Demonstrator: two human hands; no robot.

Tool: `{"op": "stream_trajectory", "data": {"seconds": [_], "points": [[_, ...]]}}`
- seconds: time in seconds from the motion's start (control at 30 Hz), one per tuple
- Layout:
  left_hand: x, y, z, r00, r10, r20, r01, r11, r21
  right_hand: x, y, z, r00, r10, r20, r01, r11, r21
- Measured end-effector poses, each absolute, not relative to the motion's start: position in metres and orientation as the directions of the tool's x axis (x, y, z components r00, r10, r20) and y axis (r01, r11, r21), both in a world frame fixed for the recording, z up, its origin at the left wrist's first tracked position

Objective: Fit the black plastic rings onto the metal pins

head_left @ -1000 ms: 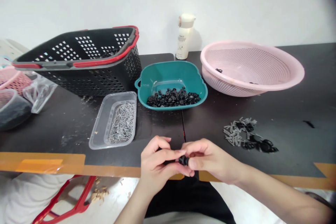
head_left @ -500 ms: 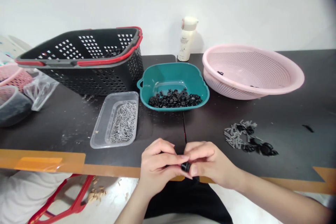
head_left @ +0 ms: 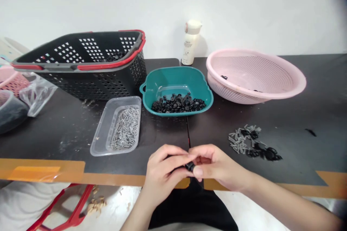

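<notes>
A small black plastic part (head_left: 190, 166) sits between my left hand (head_left: 165, 173) and my right hand (head_left: 217, 166), held in the fingertips of both, just above the table's front edge. The fingers hide most of it. Straight ahead, a teal square bowl (head_left: 176, 79) holds a heap of similar black parts (head_left: 178, 103). Left of it, a clear plastic tray (head_left: 99, 133) holds many short metal screws (head_left: 125, 129). Off to the right of my right hand lies a small loose pile of screws and black parts (head_left: 252, 142).
A black perforated basket with red handles (head_left: 89, 79) stands at the back left. A pink colander (head_left: 252, 74) with a few black bits sits back right, near a white bottle (head_left: 191, 39). A crumpled plastic bag (head_left: 38, 95) lies at the far left.
My hands stay together on the black part, with only small shifts of the fingers. The whole view has moved slightly as my head moved.
</notes>
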State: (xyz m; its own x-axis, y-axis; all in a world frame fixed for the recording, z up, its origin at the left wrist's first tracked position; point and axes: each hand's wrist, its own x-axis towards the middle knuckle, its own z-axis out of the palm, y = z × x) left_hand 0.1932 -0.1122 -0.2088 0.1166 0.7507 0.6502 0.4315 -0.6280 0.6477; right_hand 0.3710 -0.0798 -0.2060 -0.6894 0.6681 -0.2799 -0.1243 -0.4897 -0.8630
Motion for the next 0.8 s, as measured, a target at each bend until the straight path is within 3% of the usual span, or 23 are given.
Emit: {"op": "stream_trajectory", "data": {"seconds": [0.13, 0.23, 0.3, 0.37, 0.43, 0.5, 0.67, 0.8], "points": [[0.195, -0.120, -0.209, 0.182, 0.745, 0.641, 0.529, -0.624, 0.575, 0.373, -0.079, -0.199, -0.631, 0.752, -0.190, -0.060, -0.291, -0.955], [0.192, -0.125, -0.208, 0.224, 0.776, 0.589, 0.643, -0.572, 0.509, 0.383, -0.077, -0.189, -0.583, 0.805, -0.111, 0.126, -0.046, -0.991], [0.187, -0.124, -0.207, 0.252, 0.811, 0.528, 0.706, -0.528, 0.473, 0.400, -0.072, -0.180, -0.533, 0.845, -0.053, 0.323, 0.145, -0.935], [0.180, -0.119, -0.207, 0.310, 0.815, 0.489, 0.744, -0.528, 0.410, 0.424, -0.064, -0.173, -0.424, 0.906, 0.023, 0.537, 0.272, -0.798], [0.173, -0.112, -0.210, 0.364, 0.813, 0.455, 0.777, -0.534, 0.333, 0.450, -0.052, -0.170, -0.278, 0.959, 0.056, 0.715, 0.245, -0.655], [0.168, -0.105, -0.214, 0.389, 0.825, 0.409, 0.806, -0.520, 0.283, 0.473, -0.039, -0.170, -0.246, 0.969, 0.019, 0.805, 0.215, -0.553], [0.162, -0.094, -0.222, 0.381, 0.855, 0.353, 0.831, -0.484, 0.274, 0.492, -0.015, -0.176, -0.375, 0.909, -0.182, 0.827, 0.239, -0.510], [0.164, -0.092, -0.218, 0.389, 0.845, 0.367, 0.879, -0.459, 0.126, 0.486, -0.005, -0.177, -0.460, 0.856, -0.236, 0.835, 0.327, -0.442]]}}
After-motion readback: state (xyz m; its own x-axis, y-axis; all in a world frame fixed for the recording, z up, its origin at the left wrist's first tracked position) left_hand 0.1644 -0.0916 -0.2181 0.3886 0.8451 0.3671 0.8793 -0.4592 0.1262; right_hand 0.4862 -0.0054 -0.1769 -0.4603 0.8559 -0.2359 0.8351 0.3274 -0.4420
